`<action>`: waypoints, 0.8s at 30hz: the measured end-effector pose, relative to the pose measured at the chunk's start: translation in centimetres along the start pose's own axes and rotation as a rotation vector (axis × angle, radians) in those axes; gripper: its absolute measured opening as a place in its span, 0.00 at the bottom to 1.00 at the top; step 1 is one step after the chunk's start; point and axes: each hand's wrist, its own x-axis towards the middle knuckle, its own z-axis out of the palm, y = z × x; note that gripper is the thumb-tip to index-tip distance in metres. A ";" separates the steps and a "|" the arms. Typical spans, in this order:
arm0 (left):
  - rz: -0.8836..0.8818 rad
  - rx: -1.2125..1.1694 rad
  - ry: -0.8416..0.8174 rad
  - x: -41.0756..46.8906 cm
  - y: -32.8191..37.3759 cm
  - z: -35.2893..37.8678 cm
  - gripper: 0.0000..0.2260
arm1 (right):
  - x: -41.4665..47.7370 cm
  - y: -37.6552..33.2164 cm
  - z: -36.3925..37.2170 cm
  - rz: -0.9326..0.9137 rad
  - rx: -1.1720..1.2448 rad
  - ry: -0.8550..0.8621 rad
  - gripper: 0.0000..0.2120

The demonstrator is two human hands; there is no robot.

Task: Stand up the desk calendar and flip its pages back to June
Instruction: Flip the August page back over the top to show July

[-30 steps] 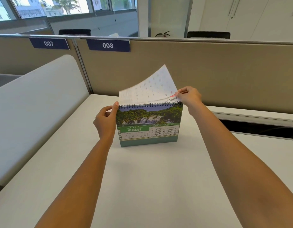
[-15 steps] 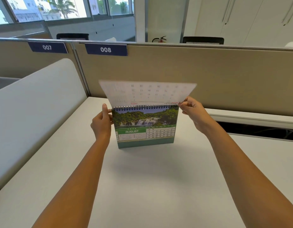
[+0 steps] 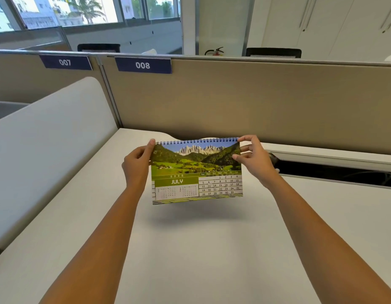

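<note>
calendar shows july; left hand and right hand pinch its top corners beside the spiral. likely light, thin, floppy pages.

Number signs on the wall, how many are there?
2: sign 007 on the left divider panel, sign 008 to its right, above the calendar. More may sit outside the picture.

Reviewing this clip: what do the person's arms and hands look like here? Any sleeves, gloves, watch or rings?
Both forearms are bare right to the frame's lower edge: no sleeves in view. The left hand and right hand wear no gloves; no watch, bracelet or ring shows on either wrist or the visible fingers.
</note>
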 end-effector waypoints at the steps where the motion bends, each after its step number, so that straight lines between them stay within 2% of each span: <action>1: 0.005 -0.014 -0.005 0.1 -0.2 0.1 0.17 | 0.2 0.1 0.2 -0.031 -0.041 0.024 0.19; 10: 0.027 -0.023 0.005 0.5 -0.7 0.2 0.16 | 0.6 0.6 1.5 -0.180 -0.276 0.161 0.25; 15: 0.011 -0.025 0.024 0.4 -0.8 0.3 0.17 | 0.9 -0.2 1.1 -0.271 -0.278 0.264 0.15; 19: -0.016 -0.004 0.062 0.5 -0.3 0.5 0.18 | 2.4 -2.1 0.4 -0.179 -0.378 0.244 0.22; 24: -0.006 0.009 0.085 0.3 0.1 0.6 0.15 | 5.4 -4.4 0.0 0.114 -0.647 -0.011 0.31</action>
